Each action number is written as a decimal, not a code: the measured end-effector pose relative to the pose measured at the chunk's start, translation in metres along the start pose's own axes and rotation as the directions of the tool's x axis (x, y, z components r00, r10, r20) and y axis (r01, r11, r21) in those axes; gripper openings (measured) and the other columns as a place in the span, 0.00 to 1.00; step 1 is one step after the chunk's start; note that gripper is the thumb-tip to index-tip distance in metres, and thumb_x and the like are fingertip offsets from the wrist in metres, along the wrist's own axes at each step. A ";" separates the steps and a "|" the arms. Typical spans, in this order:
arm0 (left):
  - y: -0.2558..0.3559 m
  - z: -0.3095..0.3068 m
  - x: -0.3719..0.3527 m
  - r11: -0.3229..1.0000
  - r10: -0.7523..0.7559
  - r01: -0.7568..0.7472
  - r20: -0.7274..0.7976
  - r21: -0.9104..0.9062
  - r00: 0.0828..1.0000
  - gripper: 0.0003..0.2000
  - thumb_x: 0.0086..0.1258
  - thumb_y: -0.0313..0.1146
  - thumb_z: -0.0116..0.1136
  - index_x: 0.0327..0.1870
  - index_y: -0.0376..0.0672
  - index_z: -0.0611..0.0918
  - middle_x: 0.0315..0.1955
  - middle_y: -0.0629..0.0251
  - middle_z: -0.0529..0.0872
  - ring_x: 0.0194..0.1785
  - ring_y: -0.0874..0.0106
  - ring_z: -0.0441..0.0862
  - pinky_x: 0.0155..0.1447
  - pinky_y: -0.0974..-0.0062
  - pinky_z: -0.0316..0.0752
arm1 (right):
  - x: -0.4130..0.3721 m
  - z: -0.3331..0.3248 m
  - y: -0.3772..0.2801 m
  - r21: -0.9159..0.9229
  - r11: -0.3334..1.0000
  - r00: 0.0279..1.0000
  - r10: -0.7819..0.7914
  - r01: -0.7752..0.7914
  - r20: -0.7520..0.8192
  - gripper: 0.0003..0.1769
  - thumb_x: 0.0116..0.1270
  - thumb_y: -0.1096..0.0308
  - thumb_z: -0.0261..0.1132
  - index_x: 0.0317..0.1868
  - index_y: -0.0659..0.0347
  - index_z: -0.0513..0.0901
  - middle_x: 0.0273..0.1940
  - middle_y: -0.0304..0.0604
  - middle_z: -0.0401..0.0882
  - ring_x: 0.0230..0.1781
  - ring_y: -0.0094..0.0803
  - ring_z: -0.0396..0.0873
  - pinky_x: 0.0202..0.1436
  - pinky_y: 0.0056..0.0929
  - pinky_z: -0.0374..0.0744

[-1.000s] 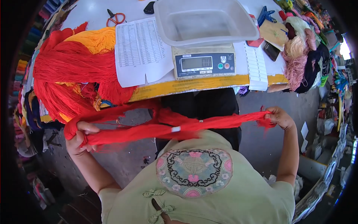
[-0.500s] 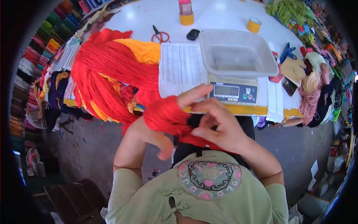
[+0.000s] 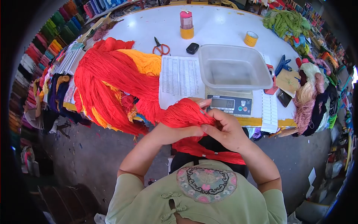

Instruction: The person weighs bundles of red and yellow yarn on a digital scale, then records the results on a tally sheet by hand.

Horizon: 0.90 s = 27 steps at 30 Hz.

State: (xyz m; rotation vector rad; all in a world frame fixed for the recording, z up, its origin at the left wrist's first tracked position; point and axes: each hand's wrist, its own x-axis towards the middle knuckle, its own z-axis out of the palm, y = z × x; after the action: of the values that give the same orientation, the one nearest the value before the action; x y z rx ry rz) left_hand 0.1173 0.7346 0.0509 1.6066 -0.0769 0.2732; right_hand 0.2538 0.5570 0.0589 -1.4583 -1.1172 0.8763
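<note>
Both of my hands meet in front of my chest on a bundle of red yarn (image 3: 184, 114). My left hand (image 3: 175, 132) grips the bundle from below. My right hand (image 3: 220, 128) closes over its right end, fingers curled into the strands. A tail of the same red yarn (image 3: 209, 151) hangs down over my lap. Just behind the bundle, at the table's front edge, stands a digital scale (image 3: 229, 102) with a clear plastic tub (image 3: 233, 67) on top.
A big heap of red and orange yarn (image 3: 112, 78) spills over the table's left front edge. A printed sheet (image 3: 179, 76), scissors (image 3: 160, 47), tape rolls (image 3: 251, 37), a pink-capped bottle (image 3: 186, 20) and mixed yarn (image 3: 309, 97) lie on the white table (image 3: 220, 26).
A second ago my hands were wide apart, stretching the red yarn taut. They have come together and gathered it into a bundle. My view has tilted up over the table.
</note>
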 end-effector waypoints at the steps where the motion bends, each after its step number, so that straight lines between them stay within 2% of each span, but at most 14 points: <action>1: 0.001 0.007 0.002 0.999 -0.050 0.051 -0.054 0.015 0.997 0.35 0.64 0.43 0.72 0.70 0.37 0.73 0.71 0.54 0.72 0.72 0.62 0.71 0.72 0.60 0.68 | -0.001 -0.001 -0.001 -0.079 0.996 0.999 -0.041 0.038 -0.034 0.09 0.72 0.72 0.65 0.50 0.59 0.79 0.39 0.29 0.77 0.30 0.12 0.68 0.34 0.18 0.70; 3: 0.002 0.014 0.003 0.996 -0.061 0.067 -0.095 0.058 0.994 0.27 0.66 0.33 0.70 0.66 0.37 0.76 0.65 0.56 0.77 0.69 0.65 0.74 0.71 0.62 0.69 | -0.003 -0.003 -0.002 -0.238 0.966 0.988 -0.128 0.104 -0.088 0.08 0.71 0.75 0.64 0.49 0.59 0.79 0.42 0.30 0.78 0.30 0.13 0.68 0.35 0.19 0.70; 5: 0.001 0.017 0.005 0.992 0.015 -0.007 -0.063 0.123 0.998 0.19 0.68 0.24 0.65 0.59 0.35 0.80 0.56 0.60 0.83 0.67 0.67 0.76 0.71 0.65 0.69 | -0.002 -0.007 -0.004 0.067 0.996 0.993 -0.045 0.052 -0.112 0.06 0.72 0.76 0.62 0.48 0.60 0.78 0.42 0.33 0.79 0.30 0.14 0.69 0.34 0.18 0.71; 8: 0.009 0.021 0.011 0.998 0.057 -0.057 -0.023 -0.020 0.998 0.25 0.68 0.29 0.67 0.66 0.35 0.76 0.57 0.61 0.82 0.61 0.71 0.77 0.64 0.65 0.74 | -0.002 -0.014 -0.005 0.424 0.904 0.993 0.089 -0.050 -0.072 0.04 0.74 0.76 0.60 0.47 0.61 0.76 0.42 0.36 0.80 0.32 0.14 0.71 0.36 0.16 0.71; 10: -0.013 0.016 0.005 0.979 -0.006 -0.004 -0.046 -0.206 0.999 0.25 0.68 0.29 0.65 0.66 0.36 0.76 0.49 0.64 0.82 0.54 0.73 0.79 0.59 0.67 0.74 | -0.001 -0.022 0.002 0.528 0.836 0.985 0.173 -0.150 0.007 0.03 0.75 0.74 0.59 0.47 0.61 0.76 0.41 0.37 0.82 0.36 0.12 0.73 0.41 0.15 0.72; 12: -0.018 0.015 0.002 0.926 -0.117 0.099 -0.028 -0.365 0.993 0.25 0.67 0.30 0.65 0.66 0.36 0.76 0.41 0.67 0.82 0.46 0.74 0.81 0.56 0.70 0.75 | -0.001 -0.016 0.012 0.401 0.909 0.994 0.105 -0.113 0.041 0.07 0.76 0.69 0.62 0.50 0.63 0.78 0.39 0.37 0.82 0.42 0.14 0.75 0.46 0.19 0.75; 15: 0.001 0.017 -0.003 0.796 -0.406 0.423 0.136 -0.432 0.904 0.29 0.63 0.33 0.68 0.66 0.35 0.76 0.27 0.70 0.82 0.25 0.74 0.79 0.45 0.75 0.76 | -0.007 -0.022 0.012 -0.104 0.991 0.989 -0.075 0.089 0.130 0.13 0.74 0.66 0.66 0.52 0.66 0.81 0.38 0.35 0.82 0.40 0.19 0.76 0.45 0.26 0.77; 17: -0.002 -0.006 -0.026 0.902 -0.315 0.366 0.231 -0.228 0.921 0.18 0.66 0.30 0.65 0.56 0.35 0.82 0.18 0.73 0.77 0.18 0.82 0.70 0.30 0.80 0.66 | -0.032 -0.050 0.002 -0.032 0.994 0.991 0.109 -0.106 0.084 0.12 0.73 0.67 0.67 0.48 0.68 0.83 0.38 0.35 0.82 0.40 0.19 0.76 0.46 0.26 0.77; 20: -0.010 -0.080 -0.094 0.854 -0.138 0.080 -0.076 -0.514 0.987 0.13 0.70 0.32 0.61 0.52 0.38 0.78 0.24 0.72 0.78 0.18 0.86 0.67 0.20 0.84 0.60 | -0.092 -0.103 0.010 0.011 0.946 0.945 0.324 -0.324 -0.044 0.12 0.72 0.62 0.68 0.41 0.65 0.85 0.34 0.34 0.82 0.37 0.20 0.76 0.41 0.23 0.74; 21: -0.016 -0.105 -0.121 0.574 -0.235 -0.069 -0.244 -0.816 0.941 0.08 0.73 0.34 0.57 0.46 0.41 0.76 0.28 0.73 0.76 0.19 0.85 0.66 0.19 0.84 0.59 | -0.116 -0.119 0.022 0.038 0.916 0.913 0.401 -0.399 -0.079 0.12 0.71 0.60 0.69 0.39 0.63 0.85 0.32 0.33 0.81 0.34 0.20 0.76 0.37 0.21 0.73; 22: 0.011 -0.118 -0.122 0.613 -0.192 -0.256 -0.455 -0.747 0.870 0.07 0.79 0.36 0.51 0.44 0.42 0.74 0.25 0.74 0.70 0.19 0.84 0.63 0.18 0.84 0.57 | -0.138 -0.134 0.037 0.074 0.877 0.869 0.480 -0.474 -0.122 0.12 0.72 0.59 0.68 0.38 0.61 0.85 0.30 0.32 0.80 0.30 0.19 0.73 0.33 0.20 0.70; 24: 0.032 -0.158 -0.146 0.669 -0.283 -0.301 -0.607 -0.680 0.742 0.10 0.84 0.37 0.42 0.45 0.41 0.75 0.25 0.75 0.68 0.18 0.85 0.58 0.17 0.84 0.53 | -0.172 -0.159 0.066 0.153 0.800 0.768 0.600 -0.581 -0.223 0.14 0.71 0.56 0.68 0.35 0.58 0.85 0.26 0.30 0.76 0.24 0.17 0.67 0.27 0.18 0.63; 26: 0.030 -0.197 -0.173 0.664 -0.323 -0.289 -0.612 -0.690 0.722 0.12 0.85 0.38 0.42 0.46 0.41 0.76 0.25 0.76 0.67 0.18 0.85 0.56 0.17 0.83 0.51 | -0.199 -0.177 0.090 0.249 0.731 0.651 0.681 -0.636 -0.337 0.17 0.70 0.52 0.69 0.32 0.57 0.84 0.21 0.27 0.70 0.18 0.15 0.61 0.22 0.17 0.57; 27: 0.032 -0.207 -0.179 0.681 -0.354 -0.272 -0.631 -0.680 0.691 0.11 0.84 0.37 0.43 0.45 0.41 0.76 0.24 0.76 0.67 0.17 0.85 0.56 0.17 0.84 0.50 | -0.214 -0.191 0.104 0.221 0.707 0.624 0.701 -0.672 -0.345 0.17 0.70 0.53 0.68 0.32 0.58 0.84 0.21 0.30 0.73 0.19 0.17 0.64 0.23 0.20 0.60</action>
State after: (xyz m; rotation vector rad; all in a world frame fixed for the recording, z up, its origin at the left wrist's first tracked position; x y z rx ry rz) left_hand -0.0888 0.9164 0.0484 0.5728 0.4386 0.7358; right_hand 0.3884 0.2944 -0.0186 -1.9373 -0.1649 1.0397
